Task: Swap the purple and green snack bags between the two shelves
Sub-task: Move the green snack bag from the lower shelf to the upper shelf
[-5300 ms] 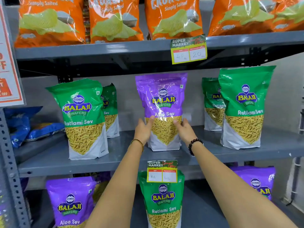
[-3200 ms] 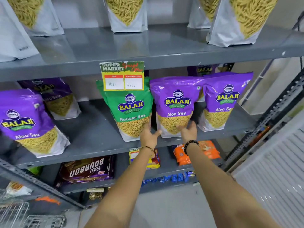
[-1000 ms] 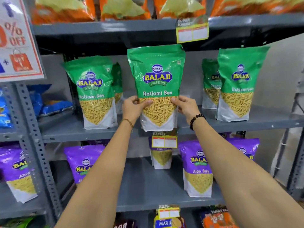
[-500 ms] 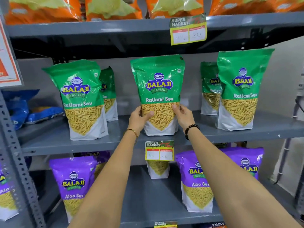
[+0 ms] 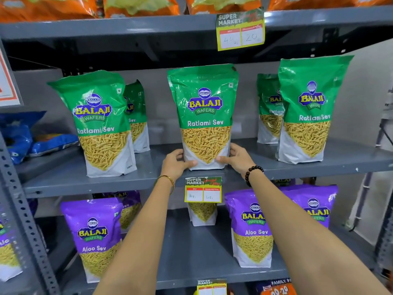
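Both hands are cupping the base of the green Ratlami Sev bag (image 5: 204,116): the left hand (image 5: 175,165) with its thumb across the white lower front, the right hand (image 5: 236,158) mirroring it, so the grip on each side is still grasping the pouch. Half a second ago the bag was being held just above the boards; now it is standing upright on the middle shelf (image 5: 148,179), in the gap between the other green bags (image 5: 100,122). The spot once held a purple Aloo Sev bag, and purple bags (image 5: 251,226) are now lining the lower shelf (image 5: 202,271). The swap looks all but done, pending release.
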`<state>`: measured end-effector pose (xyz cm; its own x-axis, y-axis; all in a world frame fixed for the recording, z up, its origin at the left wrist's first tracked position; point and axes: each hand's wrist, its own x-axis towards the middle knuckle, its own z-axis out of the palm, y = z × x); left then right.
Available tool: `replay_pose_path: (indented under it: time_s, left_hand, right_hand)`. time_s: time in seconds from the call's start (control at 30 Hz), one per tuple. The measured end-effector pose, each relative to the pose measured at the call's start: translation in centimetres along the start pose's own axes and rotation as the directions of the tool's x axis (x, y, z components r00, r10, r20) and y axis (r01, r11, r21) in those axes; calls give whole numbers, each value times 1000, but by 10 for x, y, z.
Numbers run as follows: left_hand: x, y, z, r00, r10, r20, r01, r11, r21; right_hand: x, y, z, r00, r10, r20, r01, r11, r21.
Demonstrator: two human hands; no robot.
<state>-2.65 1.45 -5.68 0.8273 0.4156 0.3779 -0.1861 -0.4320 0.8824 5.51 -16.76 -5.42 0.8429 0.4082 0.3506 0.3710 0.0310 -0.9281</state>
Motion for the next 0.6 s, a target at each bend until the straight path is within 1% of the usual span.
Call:
replay_pose_path:
  time_s: [0.3, 0.43, 0.5, 0.53, 0.6]
  left_hand:
    - [-3, 0, -1, 1000, 8, 2, -8, 999, -34]
    - [-7, 2, -1, 1000, 15, 8, -14, 999, -37]
    - [-8, 1, -3, 1000, 9, 11, -8, 998, -70]
    - [-9, 1, -4, 1000, 8, -6, -8, 997, -82]
    - [-16, 1, -2, 994, 49, -97, -56, 996, -69]
  right_hand:
    - [0, -2, 3, 999, -9, 41, 10, 1000, -26]
    - [-1, 1, 3, 999, -18, 40, 21, 997, -75]
    - [-1, 3, 3, 999, -35, -6, 34, 996, -85]
    - [-2, 4, 4, 997, -36, -64, 31, 997, -72]
    - [-9, 3, 8, 970, -41, -240, 33, 999, -36]
